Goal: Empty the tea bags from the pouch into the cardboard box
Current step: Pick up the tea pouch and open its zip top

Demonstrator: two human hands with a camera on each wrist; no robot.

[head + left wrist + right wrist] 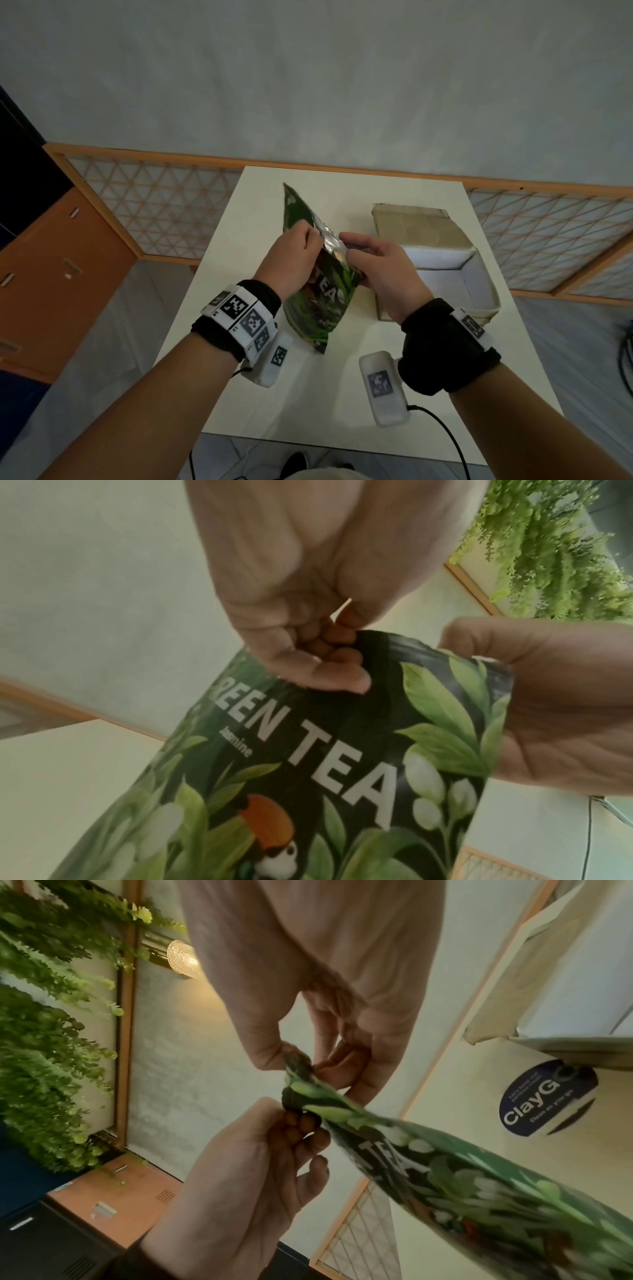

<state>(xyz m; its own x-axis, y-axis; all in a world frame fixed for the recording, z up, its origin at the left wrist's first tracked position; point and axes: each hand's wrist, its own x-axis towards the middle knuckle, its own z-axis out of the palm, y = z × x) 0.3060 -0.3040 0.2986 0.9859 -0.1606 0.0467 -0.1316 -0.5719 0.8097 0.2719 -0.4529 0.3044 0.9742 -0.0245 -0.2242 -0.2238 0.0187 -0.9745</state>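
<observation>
Fingers point(329, 642) of the left hand point(294, 260) curl tight against the thumb and pinch the upper edge of the green tea pouch point(318, 294), gripping one lip of its mouth; the wrist is bent so the knuckles face up toward the head camera. Both forearms reach forward from the near edge of the white table point(260, 192), each wrist wrapped in a black band with coded marker tiles.

Held above the middle of the table, the pouch tilts with its bottom corner low and toward the person and its far top corner pointing away. Between the hands its mouth is parted, showing silvery lining point(330, 240). What is inside cannot be made out; no tea bag shows in any view.

To its right, the right hand point(380, 267) holds the opposite lip, thumb on one side and curled fingers point(346, 1066) behind, the foil nipped between them. In the right wrist view the pouch is seen nearly edge-on and blurred.

Further right stands the cardboard box point(486, 291), open, just beside the right hand. Its brown flap point(418, 226) is folded back away from the person and its inner walls are white. The right hand and wrist cover its near left corner, and the visible part of the interior shows only bare white lining.
</observation>
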